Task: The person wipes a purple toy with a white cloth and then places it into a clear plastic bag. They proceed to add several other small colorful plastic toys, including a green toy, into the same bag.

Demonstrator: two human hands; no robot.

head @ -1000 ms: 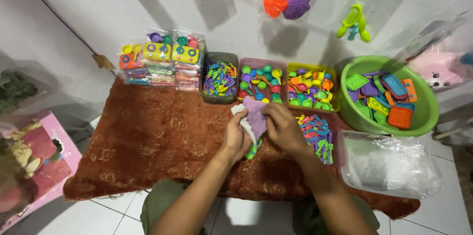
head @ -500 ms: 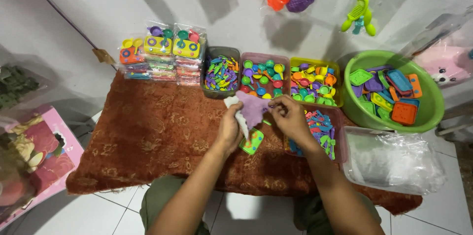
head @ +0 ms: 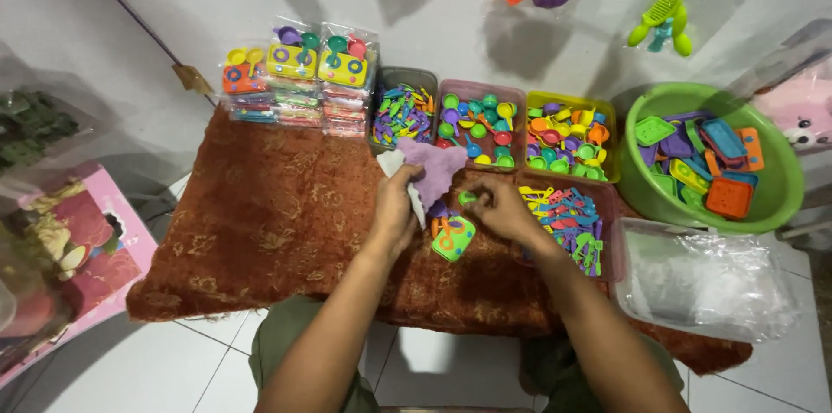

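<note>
My left hand (head: 394, 207) grips a purple card (head: 436, 167) together with a clear plastic bag, held up over the rust-red patterned cloth (head: 277, 222). My right hand (head: 501, 209) pinches a small green toy piece (head: 468, 198) just below the card, close to the left hand. A green toy stove plate with orange and blue rings (head: 453, 238) lies under both hands, inside or against the bag; I cannot tell which.
Behind the hands stand a grey tray (head: 402, 108), a pink tray (head: 479, 123) and a yellow tray (head: 570, 140) of small coloured toys. A tray of utensils (head: 574, 221), a green basin (head: 776, 196), clear bags (head: 706, 281) and packed sets (head: 295, 75) surround them.
The purple card and bag now sit higher in my left hand. My right hand has come down below the card, pinching a small green piece.
</note>
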